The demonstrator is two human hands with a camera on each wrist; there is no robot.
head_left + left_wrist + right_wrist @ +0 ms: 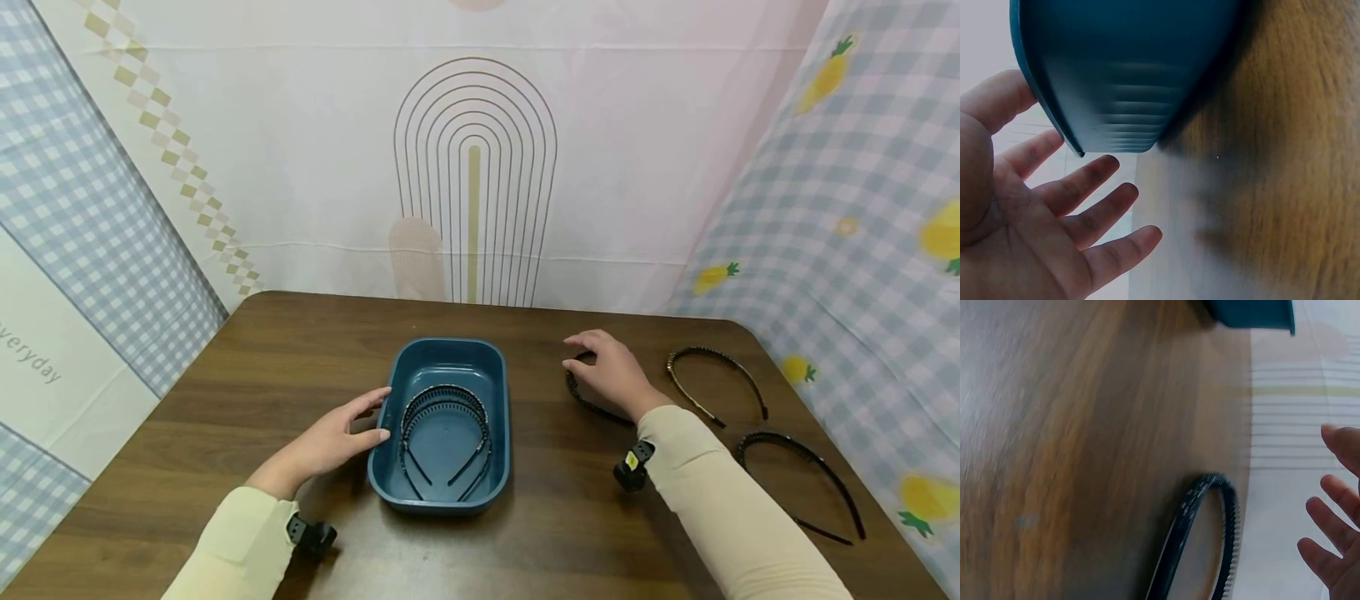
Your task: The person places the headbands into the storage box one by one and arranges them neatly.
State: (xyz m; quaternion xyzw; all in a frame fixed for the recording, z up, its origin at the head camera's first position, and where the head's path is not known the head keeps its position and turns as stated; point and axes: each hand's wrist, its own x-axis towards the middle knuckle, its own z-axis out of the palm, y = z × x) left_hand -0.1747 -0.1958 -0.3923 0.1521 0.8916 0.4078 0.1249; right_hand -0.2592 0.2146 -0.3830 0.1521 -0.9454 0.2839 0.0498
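A blue plastic bin [498,497] stands on the table with two dark toothed headbands [444,388] lying nested inside it. My left hand [330,440] is at the bin's left side, thumb and index fingertip at the rim, the other fingers spread apart in the left wrist view. To the right of the bin, my right hand [617,377] hovers over a black headband [1175,534] with a toothed inner edge. The right wrist view shows these fingers spread and apart from the headband, holding nothing. In the head view the hand hides part of this headband.
Two more headbands lie at the table's right side: a gold-and-dark one [688,398] farther back and a black one [834,482] nearer, partly behind the right sleeve. Patterned cloth hangs behind the brown wooden table [315,342] and on both sides.
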